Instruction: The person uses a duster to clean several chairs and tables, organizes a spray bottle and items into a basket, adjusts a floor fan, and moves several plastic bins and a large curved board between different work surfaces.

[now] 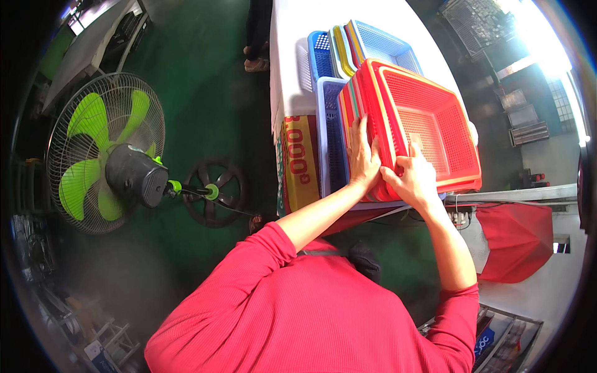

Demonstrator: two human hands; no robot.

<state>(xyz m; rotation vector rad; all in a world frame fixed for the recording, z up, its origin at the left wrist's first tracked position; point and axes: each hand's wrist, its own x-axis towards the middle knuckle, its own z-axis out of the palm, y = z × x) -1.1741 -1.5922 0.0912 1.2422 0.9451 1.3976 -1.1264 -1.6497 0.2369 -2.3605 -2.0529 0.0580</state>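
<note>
A stack of nested plastic baskets stands tilted on its side, the front one a red basket [429, 127] with a perforated bottom and walls. My right hand [415, 177] pinches that basket's near left rim, thumb on the outer side and fingers over the inside. Against the left side of the stack lies my left hand [363, 158], its fingers stretched along the basket rims. Behind the front basket, edges of more red, orange and green baskets show. The stack rests in a lavender-blue basket [323, 140], at the near end of a white-topped table [292, 56].
More nested baskets stand farther back, among them a light blue basket [388, 50] and a darker blue basket [318, 56]. A fan [134, 174] with green blades stands at the left. A person's foot [256, 64] shows beyond it. Red cloth [516, 242] hangs at the right.
</note>
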